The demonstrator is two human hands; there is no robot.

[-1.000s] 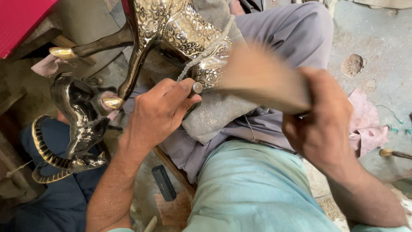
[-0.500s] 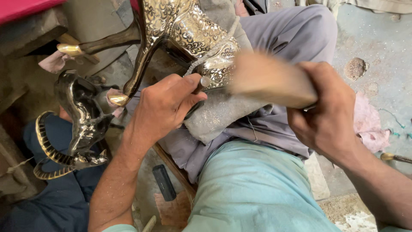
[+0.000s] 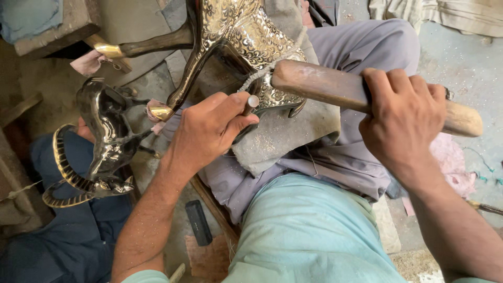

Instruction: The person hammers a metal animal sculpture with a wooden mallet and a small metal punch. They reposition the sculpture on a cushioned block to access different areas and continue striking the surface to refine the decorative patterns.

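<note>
My left hand (image 3: 207,131) pinches a small metal punch (image 3: 250,105) between thumb and fingers, its tip on the engraved brass animal figure (image 3: 246,36) that lies across my lap on a grey cloth (image 3: 277,141). My right hand (image 3: 403,118) is closed around the wooden mallet (image 3: 335,89). Half a second ago the mallet was a blur; now it is sharp and touches the punch head, so I judge the blow has just landed.

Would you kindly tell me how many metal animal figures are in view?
2. One engraved figure rests on the lap, under the chisel and mallet. A darker horned one lies at the left. Others may be out of view.
</note>
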